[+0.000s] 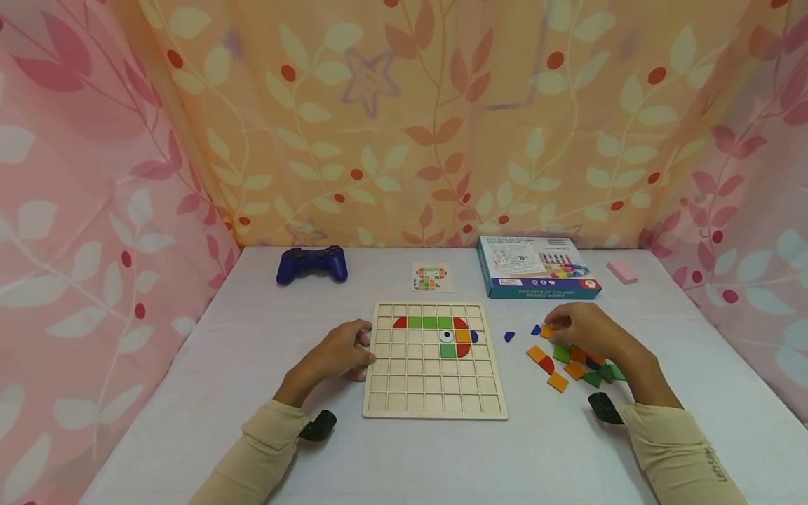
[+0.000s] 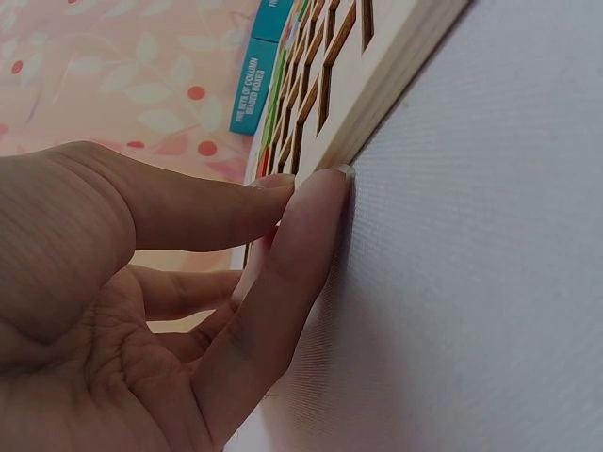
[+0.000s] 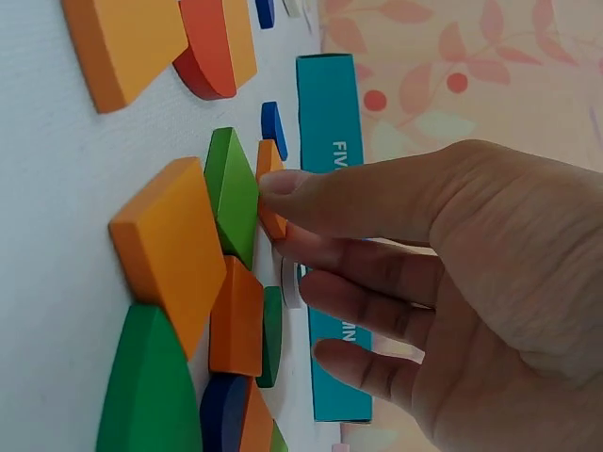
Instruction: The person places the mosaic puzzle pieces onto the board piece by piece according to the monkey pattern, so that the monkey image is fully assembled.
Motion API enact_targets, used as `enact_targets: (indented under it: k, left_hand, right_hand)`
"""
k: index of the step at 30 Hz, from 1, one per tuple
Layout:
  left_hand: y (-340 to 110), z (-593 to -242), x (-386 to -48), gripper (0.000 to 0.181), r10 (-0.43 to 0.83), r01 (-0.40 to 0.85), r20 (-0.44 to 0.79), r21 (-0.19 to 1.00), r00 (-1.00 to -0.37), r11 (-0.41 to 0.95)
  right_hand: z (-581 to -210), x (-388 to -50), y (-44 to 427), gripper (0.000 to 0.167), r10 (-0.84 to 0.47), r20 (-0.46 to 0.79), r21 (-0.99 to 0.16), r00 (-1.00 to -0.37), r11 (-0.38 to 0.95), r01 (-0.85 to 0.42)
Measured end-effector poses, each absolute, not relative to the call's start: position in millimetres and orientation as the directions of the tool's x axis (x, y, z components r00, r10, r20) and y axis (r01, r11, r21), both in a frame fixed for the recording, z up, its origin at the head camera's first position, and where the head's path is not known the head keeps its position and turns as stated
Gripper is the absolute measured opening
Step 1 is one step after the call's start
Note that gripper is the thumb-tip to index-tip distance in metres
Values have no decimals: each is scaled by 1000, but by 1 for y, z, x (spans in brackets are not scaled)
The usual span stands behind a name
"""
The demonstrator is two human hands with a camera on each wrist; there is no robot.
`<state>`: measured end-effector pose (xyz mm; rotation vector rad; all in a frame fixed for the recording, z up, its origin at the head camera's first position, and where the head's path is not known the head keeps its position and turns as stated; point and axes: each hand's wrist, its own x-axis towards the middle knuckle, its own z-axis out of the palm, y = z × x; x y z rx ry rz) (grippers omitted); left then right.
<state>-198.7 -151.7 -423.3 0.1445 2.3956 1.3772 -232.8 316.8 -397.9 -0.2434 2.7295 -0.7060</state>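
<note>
A wooden grid board (image 1: 407,386) lies in front of me, with red, green, orange and blue tiles and a white eye tile (image 1: 446,337) in its upper cells. My left hand (image 1: 337,351) pinches the board's left edge between thumb and a finger (image 2: 316,221). To the right of the board, my right hand (image 1: 587,330) holds an orange square tile (image 3: 271,188) by thumb and fingertips at the back of a loose pile. Around it lie a green tile (image 3: 231,198), orange squares (image 1: 557,382), a red quarter-round tile (image 1: 546,365) and blue half-rounds (image 1: 509,337).
Behind the board is a small pattern card (image 1: 433,277). A teal-edged game box (image 1: 539,268) stands to its right, then a pink block (image 1: 622,272). At the back left lies a blue game controller (image 1: 312,265). Patterned curtains (image 1: 404,126) enclose the white table (image 1: 252,337).
</note>
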Motion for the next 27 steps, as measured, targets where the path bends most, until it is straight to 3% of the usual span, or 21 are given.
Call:
enact_targets:
  k: [17, 27]
  left_hand:
    - [-152, -422, -199, 65, 275, -91, -262, 855, -925, 510]
    - [-150, -419, -196, 65, 264, -85, -263, 839, -928, 537]
  right_hand:
    - [-396, -237, 308, 42, -247, -210, -468, -946, 875, -125]
    - [-396, -239, 274, 38, -349, -131, -511, -928, 826, -239]
